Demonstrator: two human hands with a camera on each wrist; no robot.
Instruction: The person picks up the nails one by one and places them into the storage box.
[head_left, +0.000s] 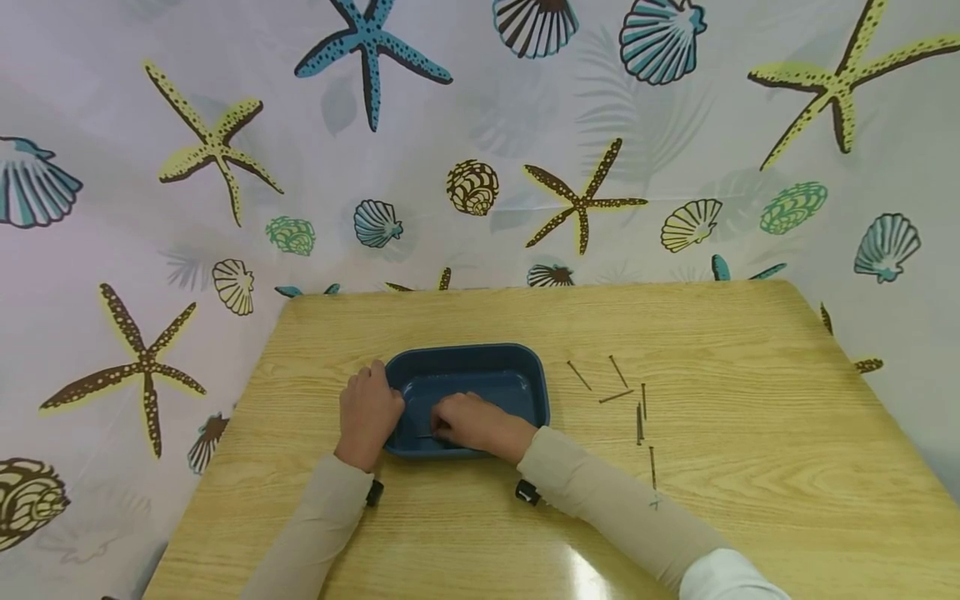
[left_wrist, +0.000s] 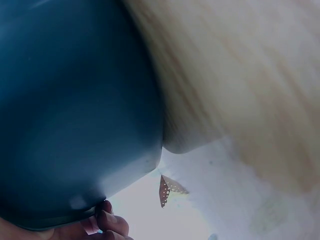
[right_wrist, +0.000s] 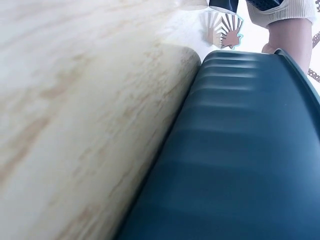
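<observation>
A dark blue rectangular tray [head_left: 471,357] with rounded corners rests on the wooden table. My left hand [head_left: 369,408] grips its left rim. In the left wrist view, the curled fingers [left_wrist: 112,222] show at the far edge of the tray wall [left_wrist: 75,115]. Reaching over the front rim, my right hand [head_left: 471,419] is down inside the tray, its fingers bent together near the floor. At those fingertips a thin screw [head_left: 424,436] pokes out to the left, mostly covered by the hand. Only the tray's outer side [right_wrist: 240,130] fills the right wrist view; the right fingers are hidden there.
Several long thin screws lie scattered on the table [head_left: 750,375] to the right of the tray, one of them [head_left: 643,402] upright in the head view. A small pen mark [head_left: 655,503] sits near the right sleeve. Behind hangs a curtain [head_left: 420,167] printed with shells and starfish.
</observation>
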